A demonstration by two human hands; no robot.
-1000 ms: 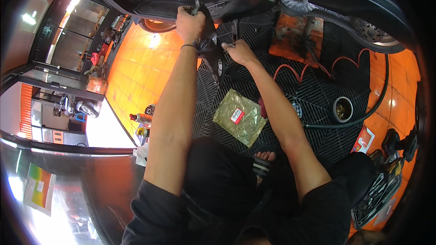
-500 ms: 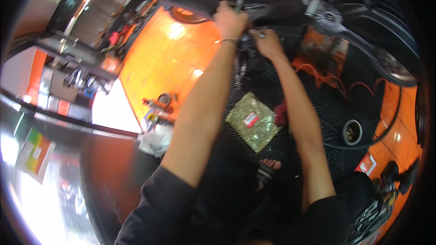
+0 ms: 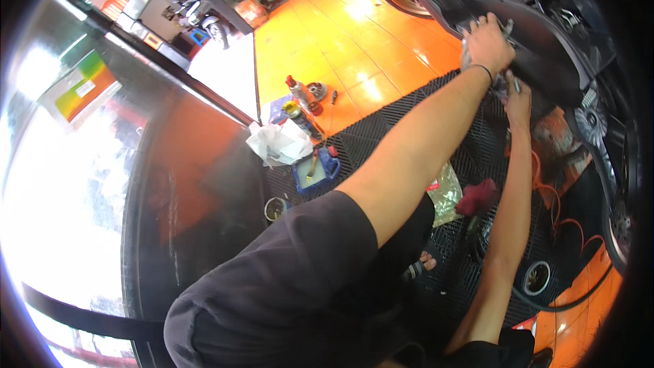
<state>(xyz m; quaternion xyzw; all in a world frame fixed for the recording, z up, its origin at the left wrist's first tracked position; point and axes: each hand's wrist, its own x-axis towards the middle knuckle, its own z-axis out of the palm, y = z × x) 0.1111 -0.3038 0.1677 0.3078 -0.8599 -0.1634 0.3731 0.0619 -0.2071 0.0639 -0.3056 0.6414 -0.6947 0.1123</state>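
Head view: the left hand (image 3: 489,42) lies against the dark side panel (image 3: 545,61) of the scooter (image 3: 603,34) at upper right, its exact grip unclear. Just below, the right hand (image 3: 519,103) pinches a small grey piece (image 3: 518,86); a red rag (image 3: 478,197) lies beside a clear packet (image 3: 447,199) on the black mat (image 3: 381,123).

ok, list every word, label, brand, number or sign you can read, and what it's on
Readable text: none.
Colour-striped sheet, far left: white label, too small to read.
Clear packet: red-and-white label, partly hidden, unreadable.
Red-topped bottle and yellow-capped can: any print too small to read.
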